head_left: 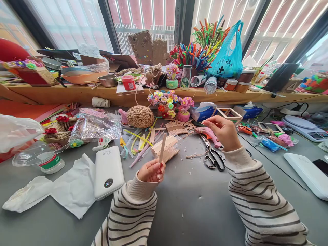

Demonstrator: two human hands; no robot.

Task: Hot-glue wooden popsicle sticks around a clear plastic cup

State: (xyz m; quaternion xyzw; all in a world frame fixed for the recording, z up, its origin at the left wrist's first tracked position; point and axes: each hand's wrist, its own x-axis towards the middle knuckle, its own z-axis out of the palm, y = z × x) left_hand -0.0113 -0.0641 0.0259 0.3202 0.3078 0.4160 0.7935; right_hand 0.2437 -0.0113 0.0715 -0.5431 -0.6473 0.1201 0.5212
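While the left hand (152,171) holds one flat wooden stick (162,147), the right hand (227,132) is up over the other side of the gray counter (194,208). The left grip is closed on the low end of the stick, and the stick points up and leans a little to the right. The right hand has its thumb and first finger close together, but I cannot quite tell if that grip is closed or has some tiny thing in it. Just behind the stick lies a pack of more wooden sticks (171,144). Near the right hand, a pink tool (212,136) lies beside big scissors (214,159) with dark handles. To the left of the left hand, a white power bank (109,169) lies just beside a white tissue (75,188). Farther back sit a big ball of brown string (140,117) and a pink pot of flowers (183,115). Behind them, a wooden shelf (123,99) holds a red jar (128,82), a glass bottle (186,78) and a blue bag (229,51)
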